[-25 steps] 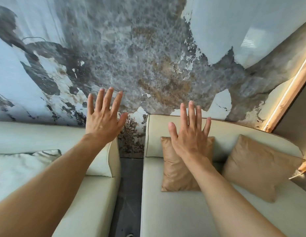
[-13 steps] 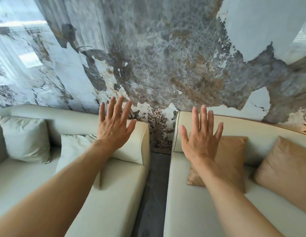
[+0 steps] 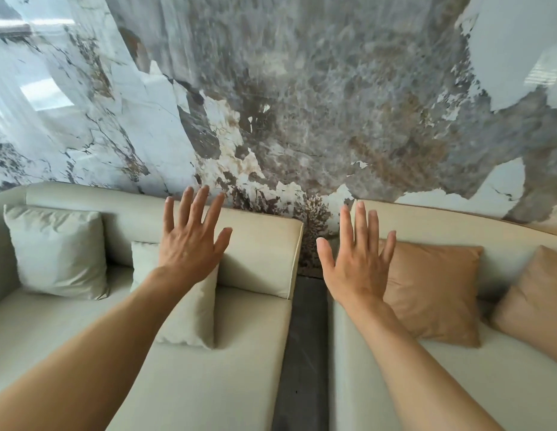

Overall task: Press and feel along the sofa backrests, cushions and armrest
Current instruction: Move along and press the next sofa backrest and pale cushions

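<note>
2 bare forearms reach forward, left hand (image 3: 190,247) and right hand (image 3: 358,262) both flat with fingers spread, holding nothing. Left hand is over the cream cushion (image 3: 190,309) and left sofa backrest (image 3: 258,256); right hand is beside the tan cushion (image 3: 432,290) on the right sofa (image 3: 358,384), marble wall (image 3: 302,104) behind; contact unclear.

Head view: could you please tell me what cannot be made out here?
- Palm contact: left hand and right hand show their backs only.
- Small pale cushion: partly behind the left forearm.
- Far tan cushion: cut by the right edge.
- Armrest: outside the frame.
</note>
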A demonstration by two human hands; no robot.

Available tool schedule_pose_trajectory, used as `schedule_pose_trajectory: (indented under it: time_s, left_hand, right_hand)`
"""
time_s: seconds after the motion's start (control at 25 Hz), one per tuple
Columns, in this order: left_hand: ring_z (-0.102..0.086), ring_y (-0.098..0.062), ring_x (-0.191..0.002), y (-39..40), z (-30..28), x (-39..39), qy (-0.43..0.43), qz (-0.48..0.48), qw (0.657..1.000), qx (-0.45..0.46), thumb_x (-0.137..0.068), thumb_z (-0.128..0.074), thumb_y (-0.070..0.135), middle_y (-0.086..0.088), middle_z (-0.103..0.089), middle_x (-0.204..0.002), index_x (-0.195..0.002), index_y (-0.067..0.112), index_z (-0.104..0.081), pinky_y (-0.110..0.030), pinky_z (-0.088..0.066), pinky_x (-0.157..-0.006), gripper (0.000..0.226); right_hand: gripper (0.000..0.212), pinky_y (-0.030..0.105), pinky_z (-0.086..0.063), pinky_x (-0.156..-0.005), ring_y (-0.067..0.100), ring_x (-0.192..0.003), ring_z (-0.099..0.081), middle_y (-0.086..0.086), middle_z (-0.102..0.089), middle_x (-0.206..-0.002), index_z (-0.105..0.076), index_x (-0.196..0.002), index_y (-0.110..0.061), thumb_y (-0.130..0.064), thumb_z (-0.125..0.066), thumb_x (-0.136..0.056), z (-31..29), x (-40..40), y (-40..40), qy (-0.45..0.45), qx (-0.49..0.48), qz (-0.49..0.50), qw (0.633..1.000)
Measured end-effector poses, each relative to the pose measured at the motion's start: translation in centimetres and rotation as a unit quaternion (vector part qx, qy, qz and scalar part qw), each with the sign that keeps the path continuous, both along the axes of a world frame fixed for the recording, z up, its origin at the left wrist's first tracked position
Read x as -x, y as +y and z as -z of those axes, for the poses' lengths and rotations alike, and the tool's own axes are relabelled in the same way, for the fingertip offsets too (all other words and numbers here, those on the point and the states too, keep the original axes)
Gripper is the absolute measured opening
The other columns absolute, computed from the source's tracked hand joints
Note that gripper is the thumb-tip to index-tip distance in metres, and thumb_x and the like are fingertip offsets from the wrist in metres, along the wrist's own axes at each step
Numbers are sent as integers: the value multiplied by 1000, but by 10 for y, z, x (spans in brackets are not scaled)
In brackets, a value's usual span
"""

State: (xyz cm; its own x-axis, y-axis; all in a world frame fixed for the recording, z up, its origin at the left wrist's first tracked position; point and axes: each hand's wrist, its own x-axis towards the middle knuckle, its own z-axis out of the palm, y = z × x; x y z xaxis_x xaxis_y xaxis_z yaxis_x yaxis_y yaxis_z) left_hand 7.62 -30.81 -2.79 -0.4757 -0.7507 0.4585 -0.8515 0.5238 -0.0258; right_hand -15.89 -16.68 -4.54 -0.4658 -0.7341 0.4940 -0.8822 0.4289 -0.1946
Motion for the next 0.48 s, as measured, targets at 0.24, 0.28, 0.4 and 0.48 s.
schedule_pose_trajectory:
  time_s: [0.24,0.28,0.4,0.48]
  left_hand:
    - [-9,-32,-147,-87,26,-111,-12,46,999,-20,-91,-24,52,-11,-20,-159,-151,21,-20,-55,-2,-118,68]
    - [-9,-32,-147,-98,31,-124,-14,53,998,-29,-91,-24,52,-11,-20,-159,-151,21,-20,-55,-3,-118,68]
    - [-12,-33,-146,-122,47,-147,-16,67,997,-39,-91,-24,53,-12,-22,-158,-150,19,-24,-55,-4,-118,68]
    - [-14,-33,-146,-134,57,-154,-16,69,997,-41,-92,-25,53,-12,-24,-158,-150,19,-24,-56,-6,-118,67]
  right_hand:
    - [69,56,-2,-115,26,-149,-10,5,-14,-162,-17,-153,-22,-55,-30,-94,18,-122,-66,13,-19,38,999]
    - [69,56,-2,-115,26,-149,-10,5,-14,-162,-18,-153,-22,-55,-28,-94,20,-136,-75,13,-25,43,999]
    - [70,56,-2,-116,27,-148,-12,5,-14,-162,-20,-153,-21,-56,-25,-92,27,-166,-98,16,-42,50,998]
    - [71,56,-4,-116,26,-149,-12,4,-13,-162,-21,-153,-21,-56,-24,-92,34,-176,-109,17,-54,49,997]
